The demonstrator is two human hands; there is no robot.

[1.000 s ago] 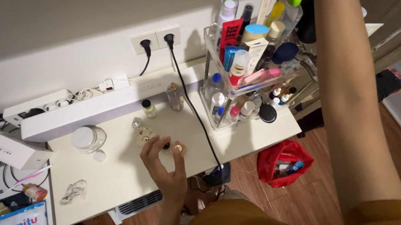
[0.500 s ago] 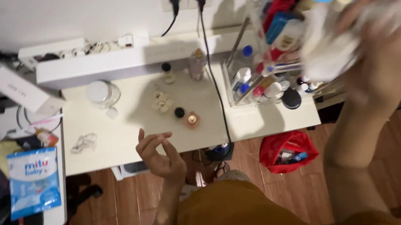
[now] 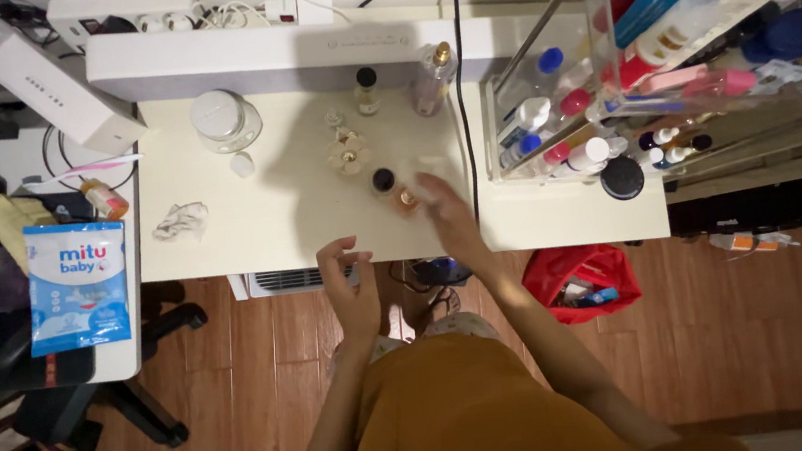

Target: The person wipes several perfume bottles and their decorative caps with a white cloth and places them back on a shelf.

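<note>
- At the far left, a blue and white packet [image 3: 79, 297] lies flat on a side surface, well apart from both hands.
- On the cream desk [image 3: 223, 251], a crumpled tissue [image 3: 179, 221] lies near the front edge, with a round clear jar [image 3: 225, 121] behind it.
- The left hand [image 3: 350, 287] hovers just off the desk's front edge, over the wooden floor; its grip is loosely curled and holds nothing.
- Near the middle of the desk stand a small flower-shaped bottle [image 3: 349, 153], a dark-capped bottle [image 3: 383, 180] and a small amber bottle [image 3: 407, 198].
- The right hand [image 3: 447, 212] reaches across the desk, its blurred fingertips touching or just beside the amber bottle; whether its grip is closed on anything cannot be told.
- The step in hand looks like reaching among the small bottles; taking one cleanly would call for a careful pinch, since they stand close together.
- At the right, a clear rack [image 3: 560, 117] crowded with bottles stands on the desk.
</note>
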